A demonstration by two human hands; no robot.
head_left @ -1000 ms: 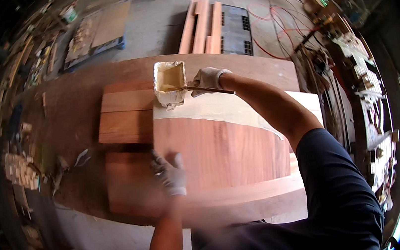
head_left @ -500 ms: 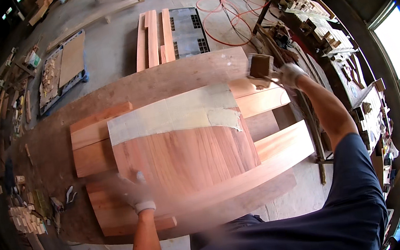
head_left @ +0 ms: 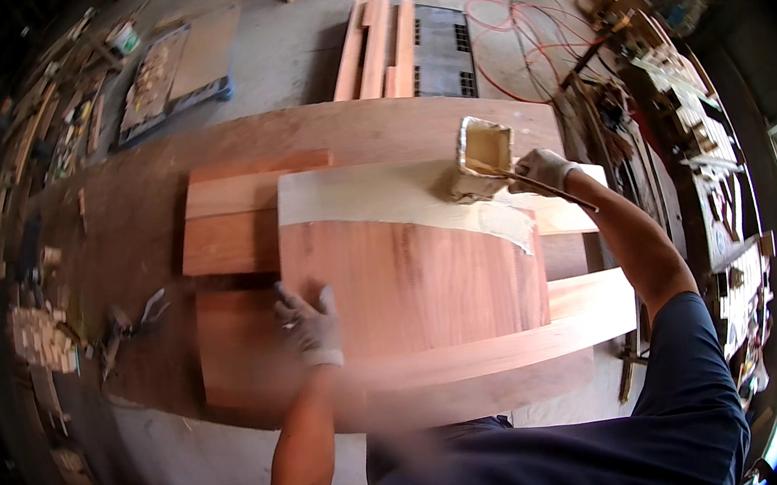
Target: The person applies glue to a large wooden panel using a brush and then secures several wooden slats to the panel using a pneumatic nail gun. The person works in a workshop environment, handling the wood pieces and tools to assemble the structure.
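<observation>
A square, open tub (head_left: 485, 158) with pale, glue-like residue on its walls is held over the panel's far right part. My gloved right hand (head_left: 545, 171) grips its right side, and a thin stick or handle (head_left: 580, 203) runs from the tub past that hand. Below lies a flat reddish wood panel (head_left: 412, 278), its far strip covered by a cream-coloured layer (head_left: 358, 194) with a ragged edge at the right. My gloved left hand (head_left: 310, 328) has its fingers apart at the panel's left edge. I cannot tell how firmly it presses there.
The panel rests across several planks (head_left: 229, 245) on a brown worktable (head_left: 128, 216). Pliers (head_left: 152, 308) lie at the left. Beyond are a dark pallet (head_left: 443, 52) with boards, a red hose (head_left: 517, 28) and a blue-edged pallet (head_left: 181, 93). Wood pieces crowd a right-hand bench (head_left: 711, 145).
The view has shifted, so the scene sits farther right. My right hand has brought the tub from beyond the panel's right end to over its cream layer. My left hand remains near the left edge.
</observation>
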